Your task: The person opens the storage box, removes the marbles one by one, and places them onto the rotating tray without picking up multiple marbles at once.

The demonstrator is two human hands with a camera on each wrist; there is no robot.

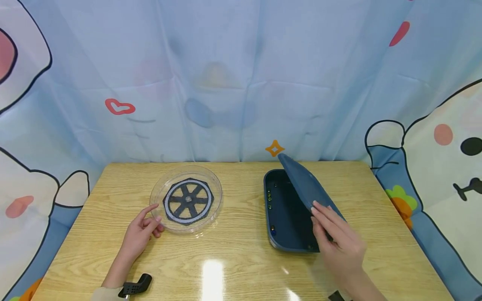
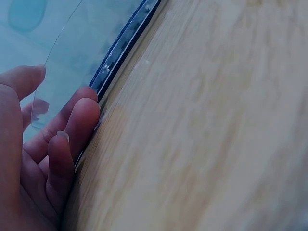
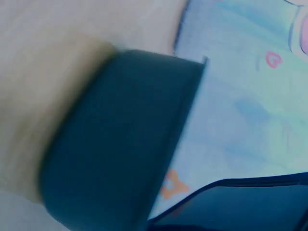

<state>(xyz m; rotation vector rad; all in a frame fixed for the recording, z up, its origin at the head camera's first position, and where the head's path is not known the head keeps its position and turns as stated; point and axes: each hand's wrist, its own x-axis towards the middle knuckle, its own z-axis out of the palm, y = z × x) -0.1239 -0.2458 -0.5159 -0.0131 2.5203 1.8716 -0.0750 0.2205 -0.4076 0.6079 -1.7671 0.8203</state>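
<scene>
My left hand [image 1: 142,232] holds the near-left rim of a clear round dish [image 1: 219,211]. Its fingers [image 2: 79,115] curl at the clear wall in the left wrist view. Inside the dish lies a dark wheel-shaped piece [image 1: 188,200] with spokes and a pale ring. My right hand [image 1: 340,246] pinches the near edge of a dark blue lid [image 1: 310,184], which is tilted up over a dark blue rectangular box [image 1: 290,221]. Several small shiny beads [image 1: 269,198] lie along the box's left side. The lid and my hand hide the box's right part.
Box and dish stand apart on a wood-grain table [image 1: 241,251]. Right behind the table's far edge hangs a light blue cartoon curtain [image 1: 226,83]. A black wrist strap [image 1: 136,286] sits on my left wrist.
</scene>
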